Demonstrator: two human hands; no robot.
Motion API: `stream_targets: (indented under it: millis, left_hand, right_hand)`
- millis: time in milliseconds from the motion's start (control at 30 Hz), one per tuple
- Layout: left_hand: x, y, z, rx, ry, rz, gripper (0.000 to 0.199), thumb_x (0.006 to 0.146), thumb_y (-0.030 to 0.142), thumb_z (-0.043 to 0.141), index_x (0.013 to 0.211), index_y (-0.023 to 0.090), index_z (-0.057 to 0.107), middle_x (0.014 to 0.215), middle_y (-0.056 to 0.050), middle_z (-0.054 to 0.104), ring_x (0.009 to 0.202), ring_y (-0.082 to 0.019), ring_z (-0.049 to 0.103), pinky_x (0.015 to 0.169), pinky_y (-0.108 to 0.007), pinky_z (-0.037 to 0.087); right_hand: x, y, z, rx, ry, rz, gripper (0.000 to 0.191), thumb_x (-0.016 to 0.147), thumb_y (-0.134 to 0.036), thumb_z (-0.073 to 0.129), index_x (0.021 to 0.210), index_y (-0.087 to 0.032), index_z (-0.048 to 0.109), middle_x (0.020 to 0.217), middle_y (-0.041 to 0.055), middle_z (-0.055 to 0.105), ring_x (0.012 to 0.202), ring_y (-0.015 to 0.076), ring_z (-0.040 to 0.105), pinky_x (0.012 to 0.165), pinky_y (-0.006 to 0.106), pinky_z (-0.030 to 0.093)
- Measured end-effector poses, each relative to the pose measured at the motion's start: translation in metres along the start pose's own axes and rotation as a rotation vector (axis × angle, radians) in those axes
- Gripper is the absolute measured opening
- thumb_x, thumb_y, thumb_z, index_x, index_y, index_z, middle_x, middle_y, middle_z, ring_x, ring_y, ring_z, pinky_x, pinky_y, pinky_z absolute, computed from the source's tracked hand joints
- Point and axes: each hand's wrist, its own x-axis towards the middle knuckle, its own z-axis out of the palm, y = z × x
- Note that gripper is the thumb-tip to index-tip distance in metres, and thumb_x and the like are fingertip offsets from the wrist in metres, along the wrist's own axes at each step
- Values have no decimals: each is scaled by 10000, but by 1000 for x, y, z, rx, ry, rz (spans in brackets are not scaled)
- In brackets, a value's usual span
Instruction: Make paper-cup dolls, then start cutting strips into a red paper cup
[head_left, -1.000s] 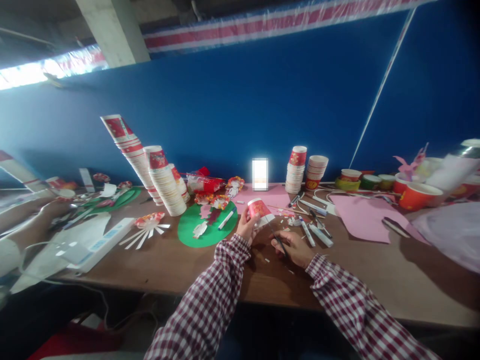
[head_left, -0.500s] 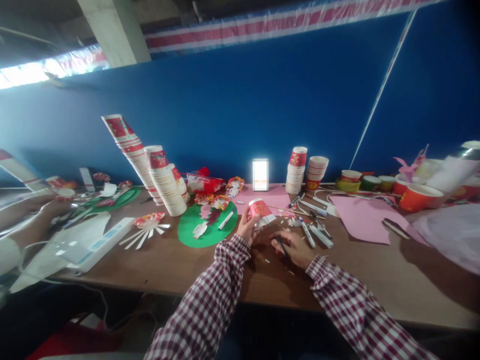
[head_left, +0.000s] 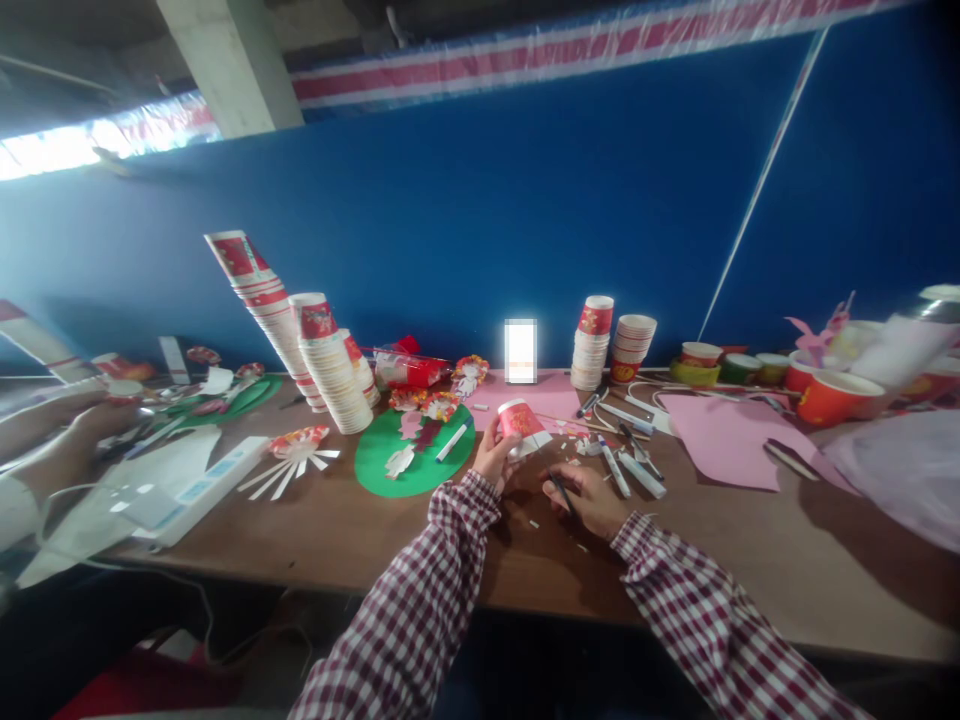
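My left hand (head_left: 495,455) is wrapped round a red and white paper cup (head_left: 519,420), its side partly cut into a white flap. To the right, my right hand (head_left: 586,497) grips a dark, thin tool (head_left: 561,492), like a pen or craft knife, pointing toward the cup; its exact kind is unclear. Small paper scraps (head_left: 583,447) lie just beyond the right hand. Left of the cup, a green paper oval (head_left: 375,465) bears cut-out paper figures and a marker (head_left: 453,440).
Cup stacks (head_left: 330,365) stand at the left and more (head_left: 592,345) at the back. Markers (head_left: 613,466) lie right of my hands, near pink paper (head_left: 720,440). A glowing phone (head_left: 520,352) stands behind. Another person's hands (head_left: 75,430) work at the far left.
The dark tool in my right hand has tilted slightly. My left hand and the cup look almost unmoved.
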Motion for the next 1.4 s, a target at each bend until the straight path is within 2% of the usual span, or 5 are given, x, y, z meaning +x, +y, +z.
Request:
stream_targets:
  millis: [200,933,1167,1333,1400]
  left_hand:
    - [-1,1,2,12,22,-16,696,662,212,686,1287,226,378,908,-60,623,690,-146,615,609,-267,518]
    - [2,-2,-2,6,-19,4,663,655,221,696,1252,228,410,987,-84,614,750,-178,629,642,-304,528]
    - [3,-3,-2,1,-8,2,697,665,201,686,1286,231,372,1001,-92,609,776,-189,628,649,-316,531]
    - [1,-3,-2,18,16,44,816,673,198,691,1355,295,253,969,-66,607,719,-171,628,657,-335,530]
    - [1,-3,-2,20,17,40,816,674,194,689,1357,300,254,972,-67,606,716,-172,627,644,-331,530]
  right_hand:
    - [0,-1,0,-10,2,-19,332,774,-426,569,954,-148,597,620,3,570,536,128,538,489,246,433]
    - [0,1,0,-32,18,-38,323,784,-471,544,888,-170,601,586,-14,516,525,122,495,465,227,384]
    - [-1,-4,0,-35,25,-8,283,763,-430,590,878,-172,610,546,-32,506,471,109,482,448,229,388]
    - [-1,-5,1,-44,28,-3,289,764,-435,583,883,-174,611,535,-33,509,458,116,487,446,239,394]
    - [-1,-4,1,-45,26,-2,294,763,-434,583,897,-173,608,537,-30,519,456,119,488,447,242,394]
